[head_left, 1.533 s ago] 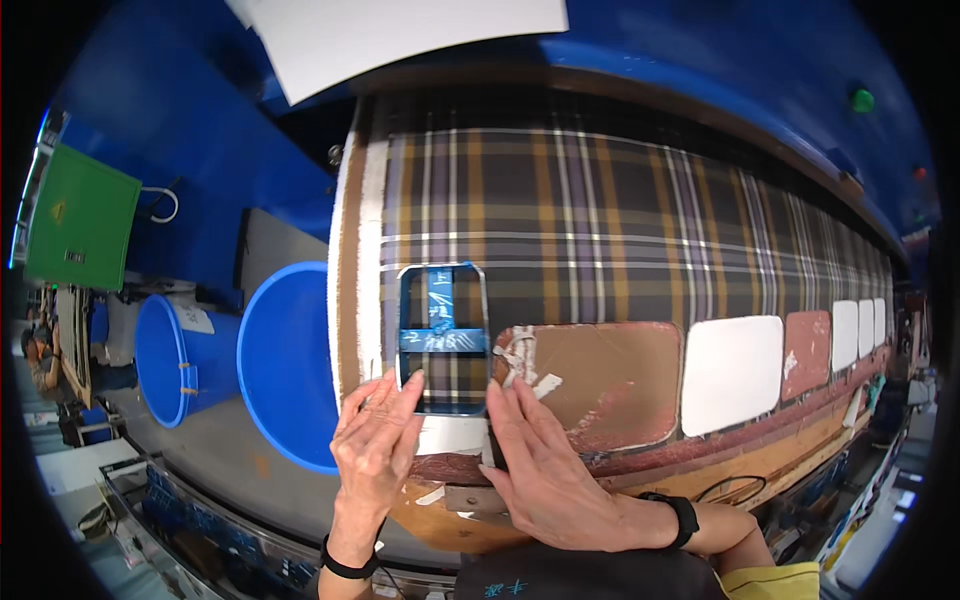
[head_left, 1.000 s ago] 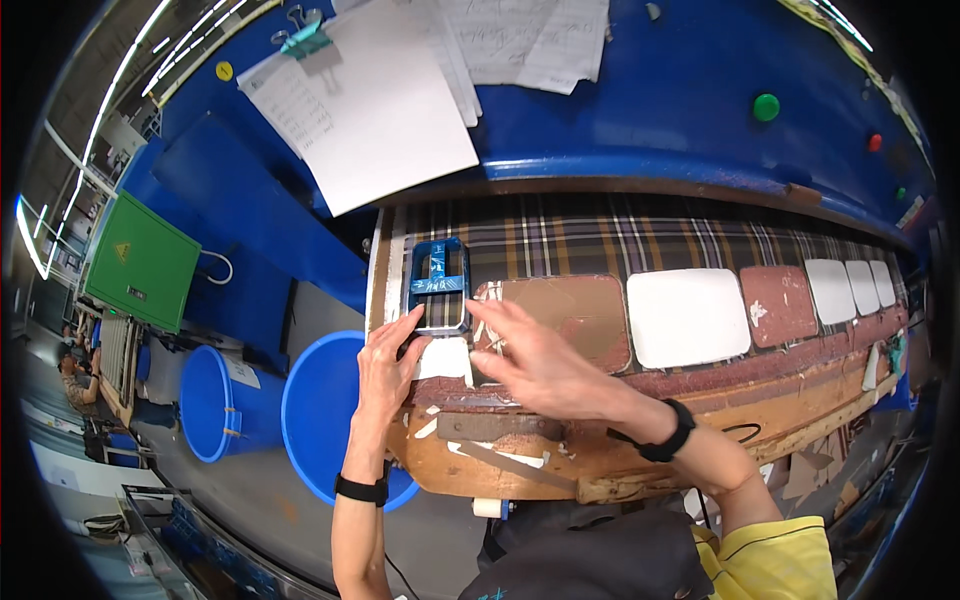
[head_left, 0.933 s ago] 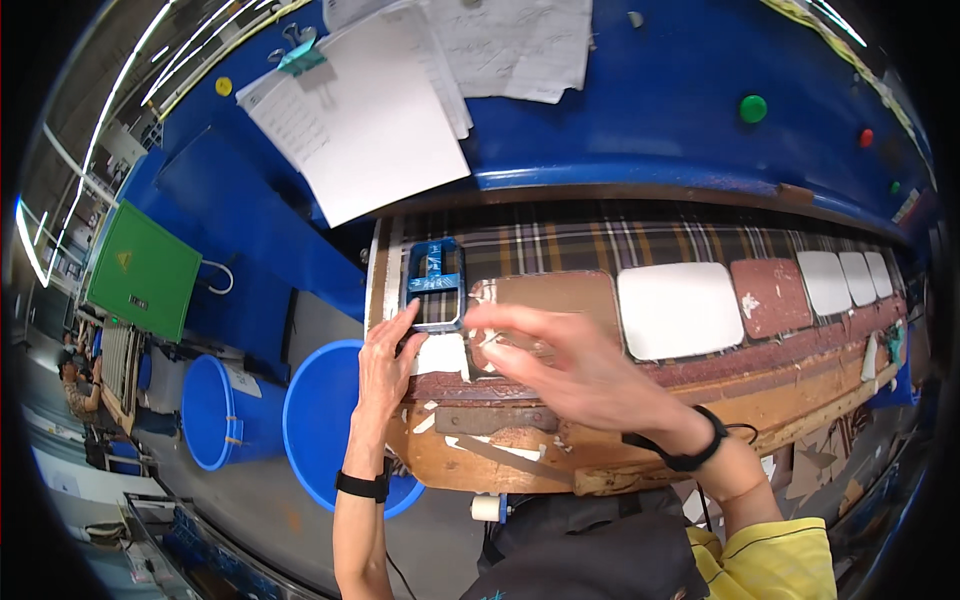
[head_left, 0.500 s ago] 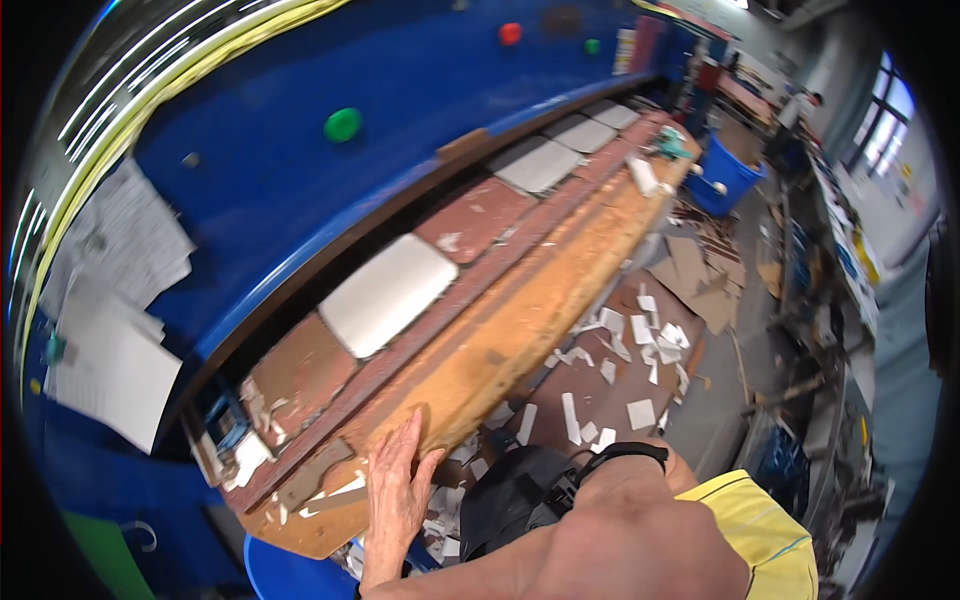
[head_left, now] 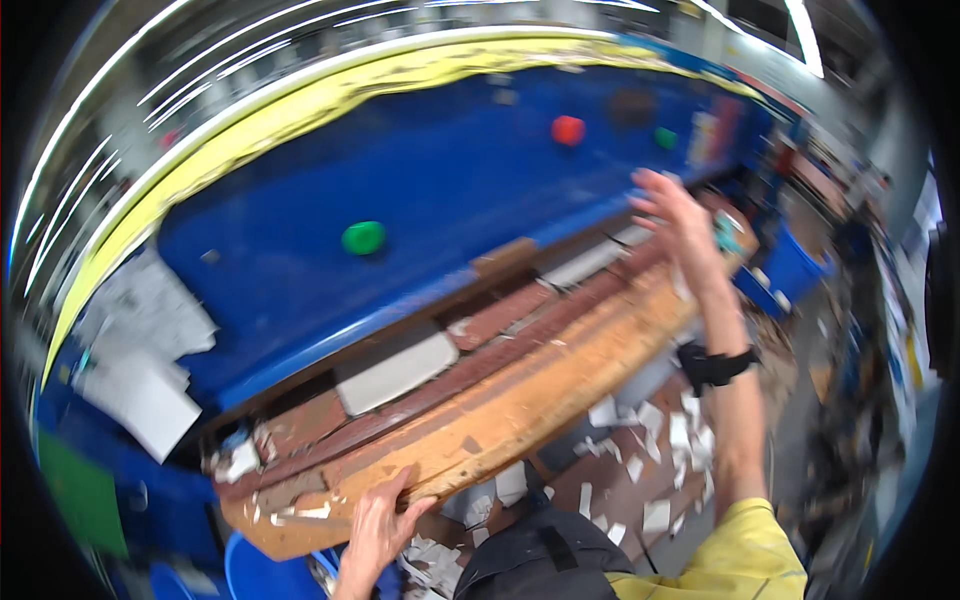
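A worn wooden bench board [head_left: 520,400] runs slantwise from the near left to the far right. My left hand [head_left: 380,522] rests on its near edge, fingers and thumb apart, with nothing in it. Raised above the far end is my right hand [head_left: 675,215], its fingers spread in front of the blue panel and slightly blurred; no object shows in it. A dark red-brown strip [head_left: 440,395] lies along the bench. Behind that strip sit a pale, round-cornered plate [head_left: 398,372], brown plates [head_left: 300,425] and another pale plate [head_left: 582,264].
The tall blue panel [head_left: 290,270] of a machine stands behind, with a green knob [head_left: 363,238] and a red knob [head_left: 568,131]. Paper sheets [head_left: 145,390] hang at left. White scraps [head_left: 655,515] litter the floor. Blue bins stand below the near end [head_left: 262,572] and at far right [head_left: 795,260].
My right arm has swung from low in front of me up and out to the far right. My left hand stays at the bench edge. The view has tilted upward.
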Tool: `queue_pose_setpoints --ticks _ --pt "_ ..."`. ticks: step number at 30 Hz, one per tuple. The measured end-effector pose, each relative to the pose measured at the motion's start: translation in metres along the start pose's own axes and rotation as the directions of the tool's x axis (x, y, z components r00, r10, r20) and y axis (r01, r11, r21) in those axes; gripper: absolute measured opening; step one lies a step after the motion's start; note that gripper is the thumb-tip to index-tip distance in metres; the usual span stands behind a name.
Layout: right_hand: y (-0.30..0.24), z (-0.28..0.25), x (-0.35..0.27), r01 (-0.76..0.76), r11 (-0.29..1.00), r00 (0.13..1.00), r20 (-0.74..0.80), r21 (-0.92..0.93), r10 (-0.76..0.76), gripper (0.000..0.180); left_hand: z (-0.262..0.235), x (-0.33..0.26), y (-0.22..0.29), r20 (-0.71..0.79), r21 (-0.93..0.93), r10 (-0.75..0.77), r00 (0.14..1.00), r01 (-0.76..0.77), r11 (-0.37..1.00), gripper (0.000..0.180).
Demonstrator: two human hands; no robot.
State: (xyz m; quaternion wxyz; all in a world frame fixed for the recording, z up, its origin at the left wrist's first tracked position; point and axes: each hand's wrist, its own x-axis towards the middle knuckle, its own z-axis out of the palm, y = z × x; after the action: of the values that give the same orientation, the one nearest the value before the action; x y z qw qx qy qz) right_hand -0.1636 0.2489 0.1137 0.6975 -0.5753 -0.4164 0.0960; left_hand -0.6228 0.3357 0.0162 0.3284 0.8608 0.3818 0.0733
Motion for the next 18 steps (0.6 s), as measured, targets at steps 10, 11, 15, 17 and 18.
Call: queue_pose_setpoints --ticks 10,11,15,17,18 --pt "0.173 -0.219 0.255 -0.291 0.870 0.942 -0.277 -0.398 0.189 0.082 -0.036 0.149 0.090 -0.557 0.582 0.541 0.631 -0.168 0.796 0.097" --pt "0.180 -0.221 0.259 -0.288 0.858 0.948 -0.251 -0.426 0.194 0.080 -0.036 0.163 0.091 -0.577 0.603 0.557 0.598 -0.148 0.784 0.098" --pt "0.188 -0.245 0.261 -0.244 0.811 0.968 -0.189 -0.531 0.168 0.074 -0.032 0.182 0.083 -0.586 0.660 0.508 0.632 0.009 0.751 0.098" --pt "0.183 -0.257 0.259 -0.203 0.794 0.978 -0.161 -0.573 0.135 0.071 -0.033 0.185 0.085 -0.590 0.650 0.504 0.631 0.000 0.760 0.099" --pt "0.181 -0.260 0.258 -0.178 0.783 0.983 -0.140 -0.596 0.117 0.069 -0.032 0.185 0.088 -0.586 0.622 0.484 0.650 -0.023 0.783 0.098"
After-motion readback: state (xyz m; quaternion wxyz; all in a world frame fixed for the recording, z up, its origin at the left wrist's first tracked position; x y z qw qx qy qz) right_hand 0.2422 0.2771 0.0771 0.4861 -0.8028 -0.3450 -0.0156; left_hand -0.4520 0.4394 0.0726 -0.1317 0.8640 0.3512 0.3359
